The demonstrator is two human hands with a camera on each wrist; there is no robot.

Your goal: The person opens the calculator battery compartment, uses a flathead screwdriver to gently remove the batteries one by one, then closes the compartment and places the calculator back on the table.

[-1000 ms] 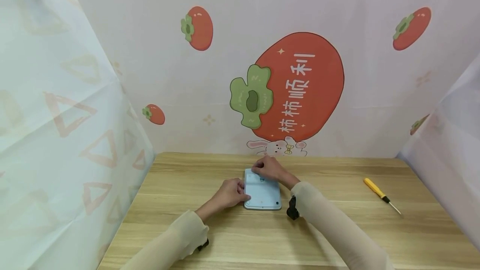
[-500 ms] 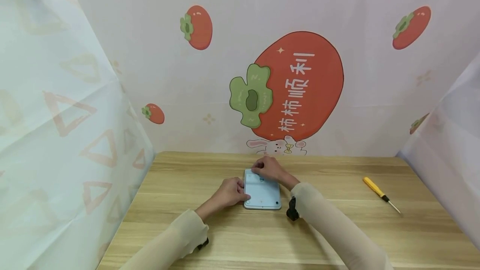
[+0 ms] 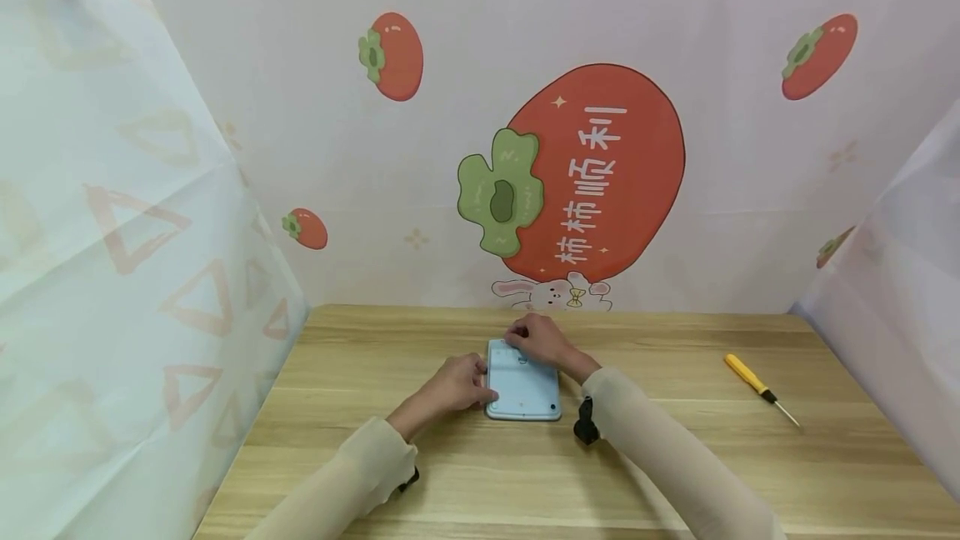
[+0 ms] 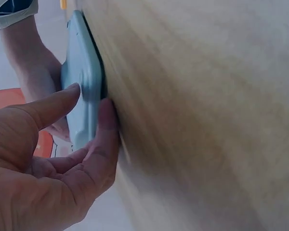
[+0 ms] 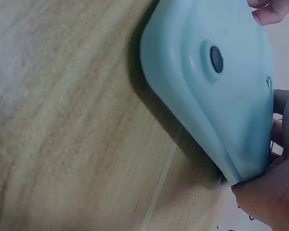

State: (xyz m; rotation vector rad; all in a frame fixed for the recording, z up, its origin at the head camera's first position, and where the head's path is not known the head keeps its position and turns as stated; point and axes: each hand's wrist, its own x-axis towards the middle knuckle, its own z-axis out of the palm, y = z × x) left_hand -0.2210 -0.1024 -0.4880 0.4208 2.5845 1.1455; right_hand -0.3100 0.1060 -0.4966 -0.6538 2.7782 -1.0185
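A light-blue calculator lies face down on the wooden table, with its back, a round dark rubber foot and a small latch mark showing. My left hand pinches its left edge; in the left wrist view the thumb lies on the back and the fingers sit along the side and below. At the far end, my right hand holds the calculator with curled fingers near the top edge. The right fingertips are partly hidden behind the hand and the casing.
A screwdriver with a yellow handle lies on the table to the right, apart from both hands. A white printed cloth stands behind the table and along both sides.
Both hands stay on the calculator with almost the same hold. Only a very slight shift of the whole head view shows.
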